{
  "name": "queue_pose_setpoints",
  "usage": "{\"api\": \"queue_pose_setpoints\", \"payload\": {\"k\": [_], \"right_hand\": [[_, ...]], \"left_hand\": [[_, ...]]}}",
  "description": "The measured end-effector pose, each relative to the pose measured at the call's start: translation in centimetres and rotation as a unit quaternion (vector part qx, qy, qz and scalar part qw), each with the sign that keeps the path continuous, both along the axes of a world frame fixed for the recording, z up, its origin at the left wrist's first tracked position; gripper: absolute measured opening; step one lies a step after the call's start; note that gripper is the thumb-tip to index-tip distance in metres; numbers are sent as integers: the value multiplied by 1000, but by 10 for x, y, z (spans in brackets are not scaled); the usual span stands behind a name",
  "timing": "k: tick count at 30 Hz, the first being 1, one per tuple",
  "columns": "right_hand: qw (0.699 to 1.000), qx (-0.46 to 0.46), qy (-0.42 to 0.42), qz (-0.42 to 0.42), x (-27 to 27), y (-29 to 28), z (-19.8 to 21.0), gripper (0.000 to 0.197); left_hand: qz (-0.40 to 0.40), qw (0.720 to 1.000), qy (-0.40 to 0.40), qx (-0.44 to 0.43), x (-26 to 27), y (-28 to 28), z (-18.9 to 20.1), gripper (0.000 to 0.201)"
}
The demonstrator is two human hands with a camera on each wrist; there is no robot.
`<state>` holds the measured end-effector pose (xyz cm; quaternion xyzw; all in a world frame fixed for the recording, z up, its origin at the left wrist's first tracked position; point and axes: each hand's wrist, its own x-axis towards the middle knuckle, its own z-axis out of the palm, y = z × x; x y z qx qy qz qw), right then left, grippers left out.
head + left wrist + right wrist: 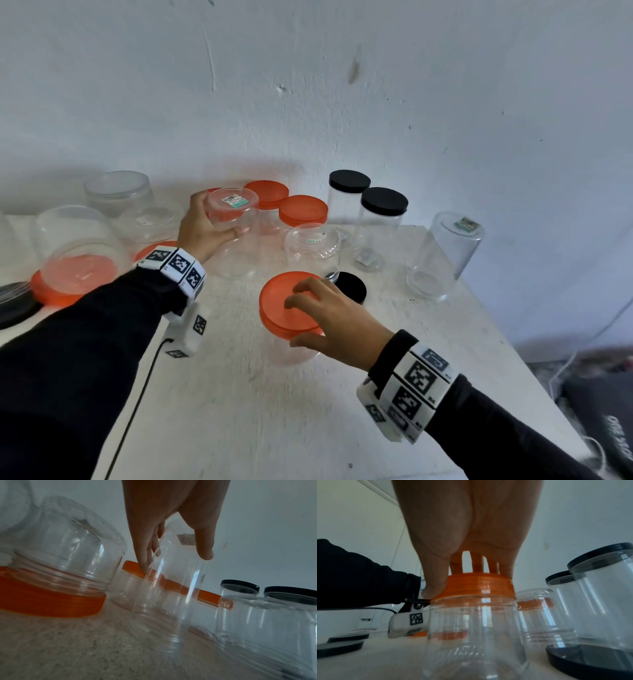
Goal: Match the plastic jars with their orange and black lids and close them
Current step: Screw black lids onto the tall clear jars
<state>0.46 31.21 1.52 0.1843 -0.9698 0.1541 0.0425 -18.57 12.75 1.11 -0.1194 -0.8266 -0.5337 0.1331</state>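
My right hand (310, 317) grips the orange lid (286, 303) that sits on top of an upright clear jar (476, 635) near the table's middle; thumb and fingers curl over the lid's rim (481, 586). My left hand (210, 224) holds an upside-down clear jar (233, 219) with a label on its base, thumb on one side and fingers on the other (171, 563). Two jars with orange lids (301, 209) stand just behind. Two black-lidded jars (383, 202) stand at the back right.
A wide upside-down jar rests on an orange lid (73, 274) at the left. More upturned clear jars (118, 192) stand behind it. A loose black lid (351, 286) lies beside my right hand, another (13, 305) at the far left. A tall inverted jar (445, 253) stands near the table's right edge (513, 342).
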Motion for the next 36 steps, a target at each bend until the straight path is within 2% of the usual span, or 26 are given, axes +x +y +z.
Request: {"api": "queue_pose_setpoints", "payload": {"k": [3,7,11,15,23,32,36], "right_hand": [[998,25,60,16,-11,-8,-7,45],[997,31,76,3,-35,-22,-15,44],[998,31,44,-26,-61,-37,-9,44],[997,67,32,-37,-97,-53,-5,42],[996,27,29,-84,-155,-65,1,34],[994,16,16,-109,-171,-71,6,30],[994,24,8,-108,-172,-70,5,34]], "left_hand": [[-31,999,5,-38,6,-17,1,94],[-40,995,9,-87,22,-46,6,91],[-13,995,7,-99,44,-80,9,87],[-6,997,-7,-75,61,-109,7,89],[-10,997,-32,-67,71,-122,3,91],[-15,995,-45,-86,71,-119,4,95],[-27,995,-70,-60,77,-116,10,106]]}}
